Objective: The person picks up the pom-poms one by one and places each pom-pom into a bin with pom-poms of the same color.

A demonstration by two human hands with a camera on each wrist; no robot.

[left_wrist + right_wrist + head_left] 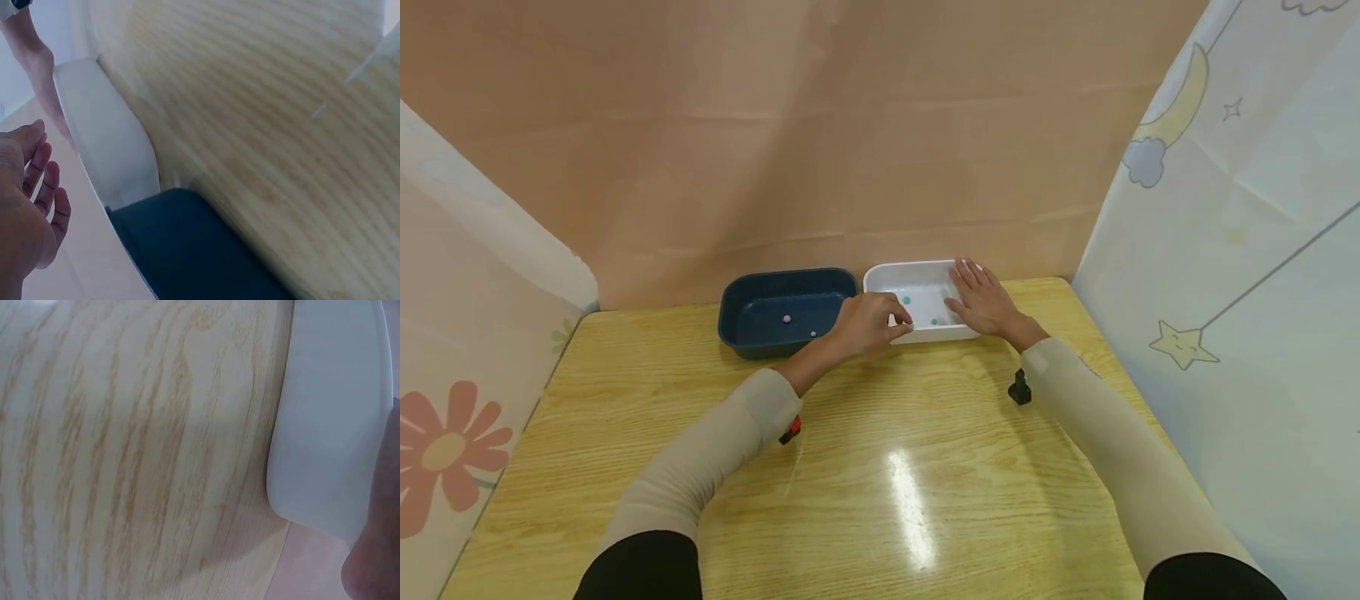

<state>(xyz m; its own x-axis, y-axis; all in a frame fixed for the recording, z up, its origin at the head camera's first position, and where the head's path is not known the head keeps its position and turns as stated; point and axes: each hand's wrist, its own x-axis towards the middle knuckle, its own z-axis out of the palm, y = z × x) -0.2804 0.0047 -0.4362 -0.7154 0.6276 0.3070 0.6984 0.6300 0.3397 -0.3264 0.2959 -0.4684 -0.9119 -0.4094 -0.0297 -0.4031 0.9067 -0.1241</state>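
Observation:
My left hand (871, 323) is over the front left part of a white tray (951, 333). Its thumb and forefinger meet and pinch a small pale greenish ball (911, 327), which the fingers hide in the left wrist view. The fingers of my right hand (985, 302) are spread over the tray's right end, with the palm at its rim. Inside the white tray are small teal balls (907, 300). Left of it stands a dark blue tray (760, 346) with a pinkish ball (787, 319) and a smaller pale one (813, 334).
Both trays stand side by side at the back of the wooden table (850, 467), close to a brown backdrop (887, 167). A black item (1019, 389) lies near the right forearm. By the left sleeve is a red and black item (791, 430). Patterned sheets flank the table.

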